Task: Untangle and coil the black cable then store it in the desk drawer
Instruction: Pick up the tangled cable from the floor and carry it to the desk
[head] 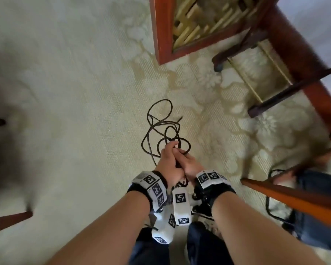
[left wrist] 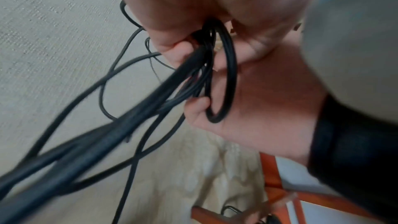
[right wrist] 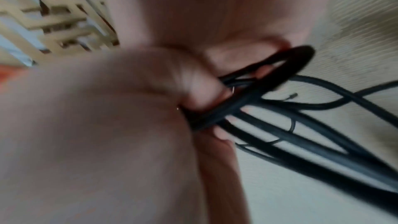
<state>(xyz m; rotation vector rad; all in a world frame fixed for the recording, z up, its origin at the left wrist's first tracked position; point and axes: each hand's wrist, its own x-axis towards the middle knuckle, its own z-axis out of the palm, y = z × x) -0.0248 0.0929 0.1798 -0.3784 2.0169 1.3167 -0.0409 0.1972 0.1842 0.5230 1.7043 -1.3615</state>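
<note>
**Both hands gripping the black cable above the carpet**

Right now both hands are meeting in the near middle of the head view, pressed against each other. The left hand (head: 167, 161) is curling its fingers round a bunch of strands of the black cable (head: 161, 129). The right hand (head: 189, 164) is also closing on the same bunch, just beside the left. In the left wrist view 1 small loop is sitting over the right hand's thumb side while several strands are running out from between the fingers (left wrist: 172, 52). The rest of the cable is hanging in loose tangled loops toward the pale carpet (head: 65, 92), far of the hands; whether it is touching the floor is unclear. A red-brown wooden desk (head: 294, 44) is standing at the far right, with a lattice panel (head: 199, 20) to its left. The drawer is not identifiable. Wrist views are blurry.
</note>
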